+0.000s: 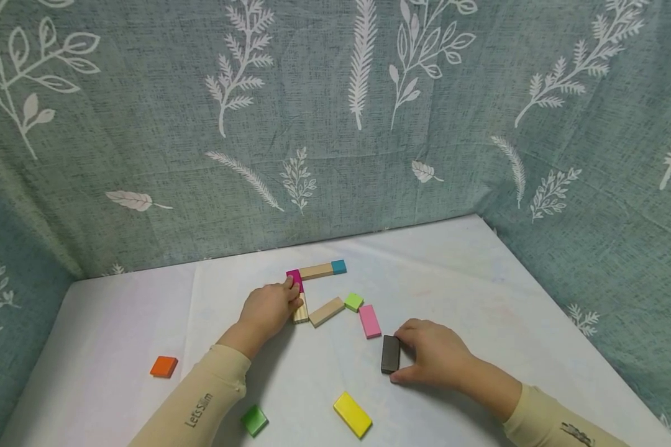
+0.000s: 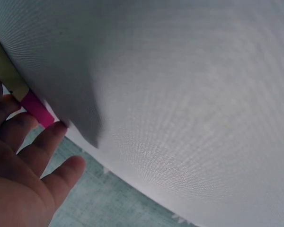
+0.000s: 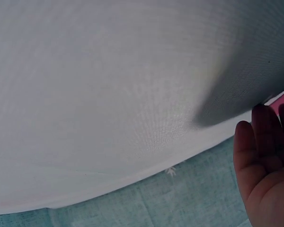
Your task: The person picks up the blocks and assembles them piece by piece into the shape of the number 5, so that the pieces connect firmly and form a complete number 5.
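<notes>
My left hand (image 1: 268, 307) rests its fingertips on a magenta block (image 1: 294, 275) and the natural wood block (image 1: 301, 313) joined end to end with it. The left wrist view shows the fingers fairly straight along the side of the magenta block (image 2: 37, 109). A second wood block (image 1: 316, 271) and a blue block (image 1: 339, 267) continue from the magenta corner. My right hand (image 1: 438, 354) pinches a dark grey block (image 1: 390, 354) between thumb and fingers at its two ends. Just beyond that lies a pink block (image 1: 370, 321). The right wrist view mostly hides the dark block.
A slanting wood block (image 1: 327, 311) and a lime green block (image 1: 354, 302) lie between the hands. Nearer are a yellow block (image 1: 353, 415), a green block (image 1: 254, 420) and an orange block (image 1: 164, 366). A leaf-patterned curtain (image 1: 313, 124) borders the white table (image 1: 453, 267).
</notes>
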Available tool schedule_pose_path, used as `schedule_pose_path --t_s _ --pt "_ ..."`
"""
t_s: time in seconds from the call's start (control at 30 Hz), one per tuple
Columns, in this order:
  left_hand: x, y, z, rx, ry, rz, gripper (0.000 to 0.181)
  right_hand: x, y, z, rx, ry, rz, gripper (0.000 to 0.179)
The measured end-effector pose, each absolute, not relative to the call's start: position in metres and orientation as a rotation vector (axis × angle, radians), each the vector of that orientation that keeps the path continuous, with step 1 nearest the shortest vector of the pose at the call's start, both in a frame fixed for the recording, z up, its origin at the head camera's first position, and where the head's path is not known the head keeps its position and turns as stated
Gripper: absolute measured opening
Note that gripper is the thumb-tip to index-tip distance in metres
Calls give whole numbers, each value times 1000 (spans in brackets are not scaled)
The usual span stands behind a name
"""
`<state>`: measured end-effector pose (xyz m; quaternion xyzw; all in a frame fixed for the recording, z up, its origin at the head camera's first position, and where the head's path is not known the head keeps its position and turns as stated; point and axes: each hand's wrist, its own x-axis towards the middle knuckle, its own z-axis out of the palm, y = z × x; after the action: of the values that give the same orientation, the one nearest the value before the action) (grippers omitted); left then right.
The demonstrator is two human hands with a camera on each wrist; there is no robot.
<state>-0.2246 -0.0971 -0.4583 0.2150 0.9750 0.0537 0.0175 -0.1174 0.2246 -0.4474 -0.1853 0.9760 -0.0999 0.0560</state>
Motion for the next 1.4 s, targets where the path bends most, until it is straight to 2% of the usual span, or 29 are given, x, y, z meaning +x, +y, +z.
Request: schedule_pose_path --t_s 1.4 --pt "-223 -97 -457 663 3023 146 44 -119 211 -453 -583 2987 -97 83"
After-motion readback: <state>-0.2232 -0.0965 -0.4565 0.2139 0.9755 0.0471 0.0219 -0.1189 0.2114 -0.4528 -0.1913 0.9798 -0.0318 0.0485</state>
